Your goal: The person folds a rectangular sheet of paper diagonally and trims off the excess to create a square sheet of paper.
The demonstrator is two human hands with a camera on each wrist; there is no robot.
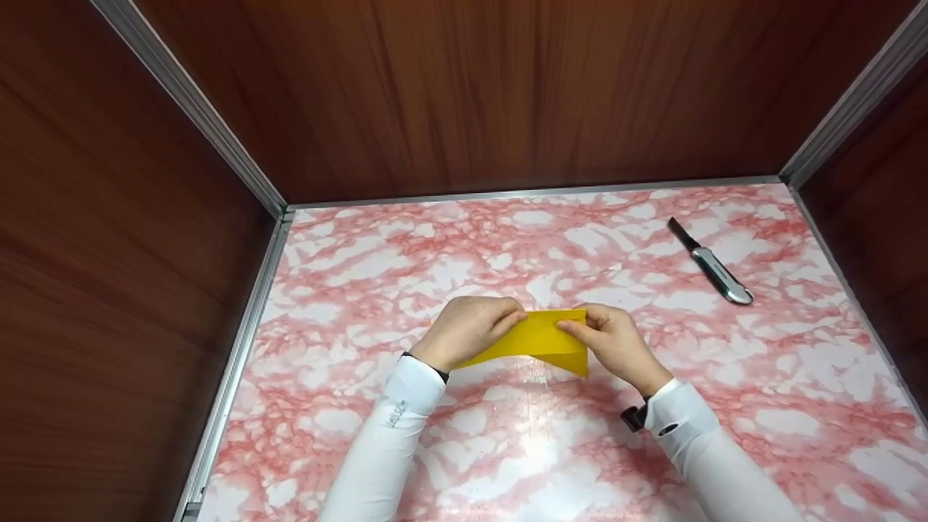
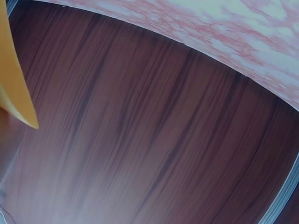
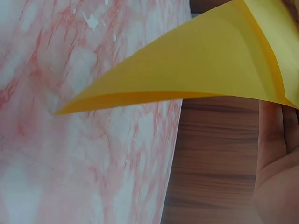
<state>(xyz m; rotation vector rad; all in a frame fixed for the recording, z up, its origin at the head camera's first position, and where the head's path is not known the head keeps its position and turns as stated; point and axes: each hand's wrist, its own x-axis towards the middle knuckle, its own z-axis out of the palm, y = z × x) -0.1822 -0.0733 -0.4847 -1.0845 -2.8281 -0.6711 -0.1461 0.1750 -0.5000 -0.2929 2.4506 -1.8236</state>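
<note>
A folded sheet of yellow paper (image 1: 540, 335) is held up between both hands over the table. My left hand (image 1: 475, 326) grips its left part, thumb along the top edge. At the upper right corner my right hand (image 1: 612, 341) pinches it, thumb on the near face and fingers behind. A loose triangular flap hangs below the right side. In the right wrist view the yellow paper (image 3: 187, 60) shows a crease and a curved, pointed flap, with the right hand's fingers (image 3: 272, 130) beneath. Only a pointed edge of the paper (image 2: 16, 79) enters the left wrist view.
A utility knife (image 1: 714, 268) with a grey and black handle lies at the back right of the table, its dark blade toward the back wall. The pink-and-white marbled table (image 1: 348, 290) is bounded by brown wood-grain panels (image 1: 471, 94) with metal edging.
</note>
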